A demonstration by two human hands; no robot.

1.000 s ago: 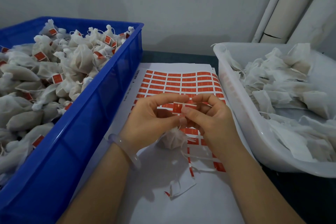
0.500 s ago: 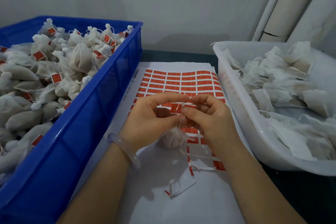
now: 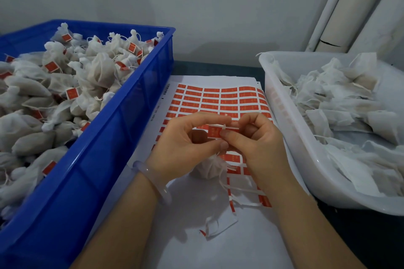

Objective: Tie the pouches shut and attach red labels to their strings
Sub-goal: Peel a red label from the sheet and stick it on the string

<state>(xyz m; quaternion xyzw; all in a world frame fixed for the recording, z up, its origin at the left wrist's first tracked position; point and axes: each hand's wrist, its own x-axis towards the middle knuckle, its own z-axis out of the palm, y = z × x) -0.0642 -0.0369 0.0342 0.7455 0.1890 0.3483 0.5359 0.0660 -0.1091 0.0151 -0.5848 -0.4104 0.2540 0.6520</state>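
Observation:
My left hand (image 3: 185, 144) and my right hand (image 3: 255, 140) meet over the label sheet (image 3: 218, 98). Between their fingertips they pinch a red label (image 3: 213, 132) and a white string (image 3: 220, 125) that crosses its right edge. A tied white pouch (image 3: 209, 167) hangs from the string just below the hands and touches the paper. The lower part of the sheet shows peeled white strips (image 3: 242, 202) where labels are gone.
A blue crate (image 3: 105, 159) at the left is heaped with tied pouches bearing red labels. A white tub (image 3: 293, 153) at the right holds flat pouches without labels. White pipes (image 3: 349, 6) stand at the back right against the wall.
The fingertips of both hands have closed a little tighter on the label and string. The pouch stays below them.

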